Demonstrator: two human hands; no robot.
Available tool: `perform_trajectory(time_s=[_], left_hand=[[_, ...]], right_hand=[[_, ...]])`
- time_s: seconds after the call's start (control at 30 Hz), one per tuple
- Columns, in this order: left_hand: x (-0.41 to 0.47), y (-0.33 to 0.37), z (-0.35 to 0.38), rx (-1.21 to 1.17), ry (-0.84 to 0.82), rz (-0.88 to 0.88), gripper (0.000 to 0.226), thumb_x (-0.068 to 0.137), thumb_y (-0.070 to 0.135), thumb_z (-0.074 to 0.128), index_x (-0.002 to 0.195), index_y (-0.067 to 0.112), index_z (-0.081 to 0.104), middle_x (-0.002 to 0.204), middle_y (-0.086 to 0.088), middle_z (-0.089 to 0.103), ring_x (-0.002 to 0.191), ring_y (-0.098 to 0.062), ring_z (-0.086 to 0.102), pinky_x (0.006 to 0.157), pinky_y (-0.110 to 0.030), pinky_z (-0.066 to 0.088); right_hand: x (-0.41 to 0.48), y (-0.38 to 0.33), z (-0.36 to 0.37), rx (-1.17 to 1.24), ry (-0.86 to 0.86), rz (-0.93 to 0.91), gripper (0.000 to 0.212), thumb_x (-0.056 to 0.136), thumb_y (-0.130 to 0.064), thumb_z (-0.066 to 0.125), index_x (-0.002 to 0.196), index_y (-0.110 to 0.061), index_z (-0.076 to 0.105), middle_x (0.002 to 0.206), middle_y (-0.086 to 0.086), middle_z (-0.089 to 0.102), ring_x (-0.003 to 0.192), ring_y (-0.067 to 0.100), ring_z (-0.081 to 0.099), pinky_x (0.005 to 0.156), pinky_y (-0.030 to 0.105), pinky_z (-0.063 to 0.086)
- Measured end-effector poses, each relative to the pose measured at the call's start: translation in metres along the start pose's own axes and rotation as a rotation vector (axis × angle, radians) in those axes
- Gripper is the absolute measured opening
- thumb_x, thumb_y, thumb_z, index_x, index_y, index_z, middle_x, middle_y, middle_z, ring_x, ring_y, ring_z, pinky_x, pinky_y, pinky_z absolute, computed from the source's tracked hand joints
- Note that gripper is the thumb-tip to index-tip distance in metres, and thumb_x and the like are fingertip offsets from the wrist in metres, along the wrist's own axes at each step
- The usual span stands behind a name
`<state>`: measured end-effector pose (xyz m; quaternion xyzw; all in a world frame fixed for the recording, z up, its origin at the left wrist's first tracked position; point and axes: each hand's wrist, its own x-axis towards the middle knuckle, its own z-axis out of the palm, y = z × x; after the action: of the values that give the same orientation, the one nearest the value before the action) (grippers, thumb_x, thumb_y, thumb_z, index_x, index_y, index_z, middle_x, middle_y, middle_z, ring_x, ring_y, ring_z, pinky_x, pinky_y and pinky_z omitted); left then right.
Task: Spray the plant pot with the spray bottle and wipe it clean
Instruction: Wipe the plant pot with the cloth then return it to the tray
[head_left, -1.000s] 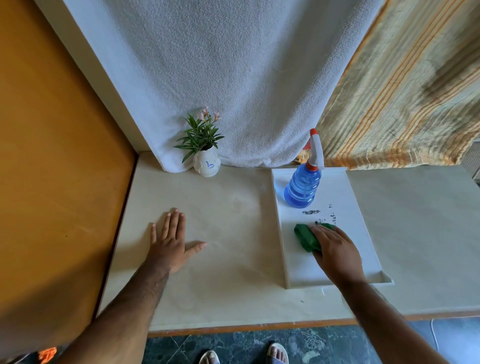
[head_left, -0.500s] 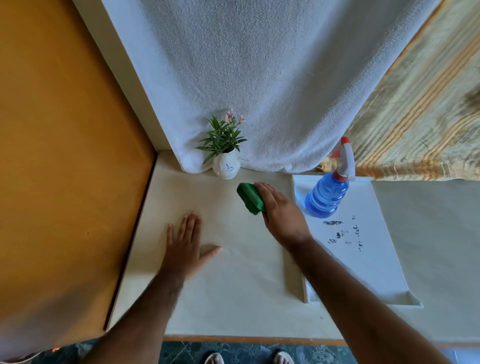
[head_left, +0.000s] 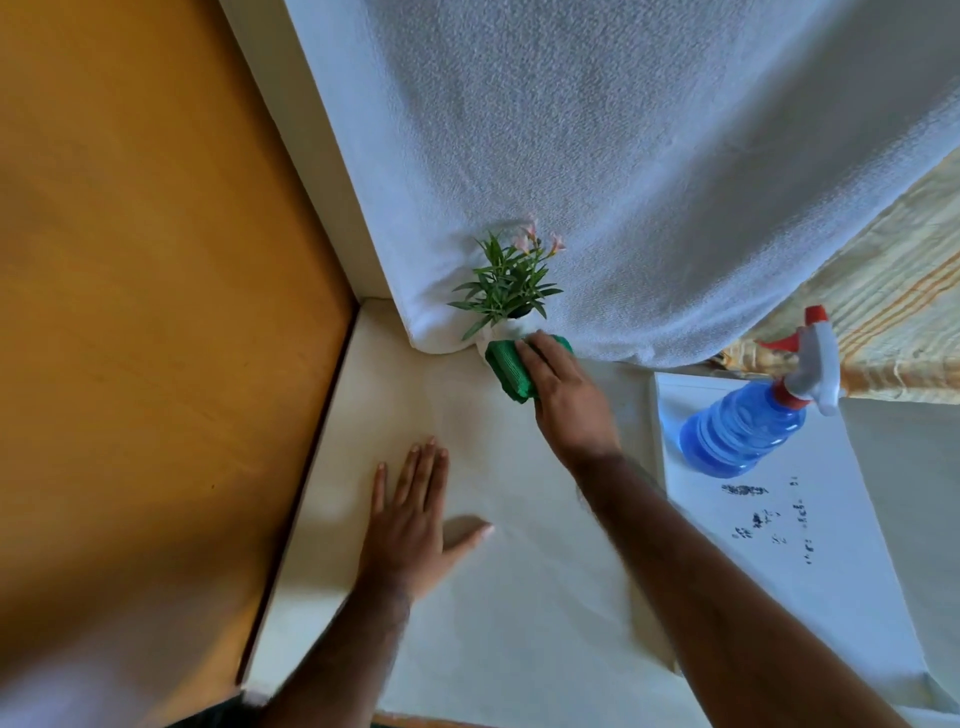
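A small white plant pot (head_left: 511, 329) with green leaves and pink flowers stands at the back of the pale counter, against a hanging white towel. My right hand (head_left: 563, 397) presses a folded green cloth (head_left: 511, 370) against the pot's front and hides most of the pot. A blue spray bottle (head_left: 743, 434) with a white and red trigger head stands on a white tray to the right, untouched. My left hand (head_left: 415, 519) lies flat on the counter, fingers spread, holding nothing.
An orange wooden panel (head_left: 156, 312) walls off the left side. The white towel (head_left: 623, 156) hangs behind the pot, and a striped curtain (head_left: 883, 270) hangs to the right. The white tray (head_left: 810, 571) carries dark smudges. The counter's front edge is near my body.
My right hand carried the green cloth from the tray leftward across the counter and onto the pot. The left hand stayed flat. The camera swung left and tilted.
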<state>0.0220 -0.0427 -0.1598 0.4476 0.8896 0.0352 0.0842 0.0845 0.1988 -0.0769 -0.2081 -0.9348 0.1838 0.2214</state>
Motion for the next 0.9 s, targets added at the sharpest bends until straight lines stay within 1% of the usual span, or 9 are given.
perform_trajectory(time_s=[0.1,0.23,0.3,0.4,0.5,0.6,0.73,0.8,0.9], left_hand=[[-0.001,0.0,0.0,-0.008,0.002,-0.006,0.113,0.082,0.092,0.025,0.161,0.014,0.006,0.171,-0.006,0.007,0.157,-0.024,0.012,0.124,-0.062,0.016],[0.0,0.0,0.0,-0.01,-0.007,-0.009,0.114,0.082,0.092,0.027,0.161,0.014,0.006,0.171,-0.007,0.007,0.157,-0.025,0.012,0.123,-0.062,0.018],[0.0,0.0,0.0,-0.007,-0.011,-0.011,0.114,0.082,0.092,0.027,0.161,0.014,0.006,0.171,-0.007,0.008,0.157,-0.025,0.012,0.123,-0.062,0.018],[0.001,-0.001,0.0,-0.005,0.0,-0.006,0.112,0.083,0.091,0.03,0.161,0.013,0.01,0.171,-0.007,0.01,0.157,-0.024,0.011,0.122,-0.063,0.019],[0.001,-0.001,0.001,-0.018,0.03,0.009,0.11,0.084,0.088,0.033,0.16,0.011,0.015,0.171,-0.009,0.012,0.157,-0.024,0.011,0.122,-0.064,0.019],[0.0,-0.001,0.0,-0.016,0.034,0.013,0.109,0.085,0.087,0.033,0.16,0.011,0.017,0.171,-0.009,0.013,0.157,-0.024,0.011,0.122,-0.064,0.019],[0.001,0.0,-0.002,0.008,-0.005,-0.01,0.111,0.083,0.09,0.027,0.161,0.012,0.011,0.171,-0.008,0.009,0.157,-0.024,0.01,0.123,-0.063,0.019],[0.0,0.0,-0.003,0.014,-0.017,-0.016,0.112,0.083,0.091,0.027,0.161,0.013,0.008,0.171,-0.007,0.006,0.158,-0.024,0.008,0.123,-0.062,0.018],[0.0,0.0,-0.003,0.015,-0.015,-0.015,0.112,0.083,0.091,0.026,0.161,0.013,0.008,0.171,-0.007,0.006,0.158,-0.024,0.008,0.123,-0.062,0.018]], right_hand=[[0.002,0.0,0.011,-0.022,0.047,-0.051,0.048,0.083,0.015,0.067,0.131,0.006,0.065,0.136,0.024,0.063,0.126,0.043,0.06,0.11,0.05,0.042],[0.007,0.002,0.019,-0.046,0.081,-0.126,0.045,0.092,-0.001,0.043,0.13,0.004,0.065,0.133,0.019,0.066,0.128,0.037,0.06,0.114,0.047,0.041],[0.008,0.005,0.024,-0.055,0.078,-0.147,0.045,0.093,-0.003,0.041,0.13,0.004,0.066,0.133,0.018,0.067,0.128,0.036,0.06,0.112,0.048,0.043],[0.003,0.011,0.032,-0.063,0.053,-0.152,0.042,0.093,0.001,0.046,0.13,0.004,0.066,0.133,0.018,0.067,0.128,0.037,0.06,0.109,0.051,0.047],[-0.007,0.015,0.037,-0.049,0.044,-0.125,0.048,0.082,0.017,0.068,0.129,0.005,0.066,0.132,0.02,0.068,0.126,0.039,0.062,0.107,0.053,0.048],[-0.007,0.015,0.035,-0.035,0.056,-0.121,0.051,0.078,0.02,0.072,0.127,0.006,0.067,0.131,0.021,0.068,0.124,0.039,0.063,0.106,0.053,0.049],[0.006,0.01,0.028,-0.043,0.119,-0.204,0.04,0.091,0.006,0.054,0.129,0.004,0.067,0.133,0.018,0.067,0.128,0.034,0.06,0.11,0.048,0.046],[0.011,0.008,0.026,-0.051,0.117,-0.233,0.041,0.095,-0.001,0.044,0.129,0.003,0.067,0.133,0.017,0.067,0.128,0.034,0.06,0.112,0.047,0.044],[0.009,0.013,0.028,-0.073,0.068,-0.259,0.044,0.094,-0.002,0.04,0.128,0.004,0.067,0.131,0.019,0.068,0.126,0.037,0.062,0.111,0.049,0.045]])
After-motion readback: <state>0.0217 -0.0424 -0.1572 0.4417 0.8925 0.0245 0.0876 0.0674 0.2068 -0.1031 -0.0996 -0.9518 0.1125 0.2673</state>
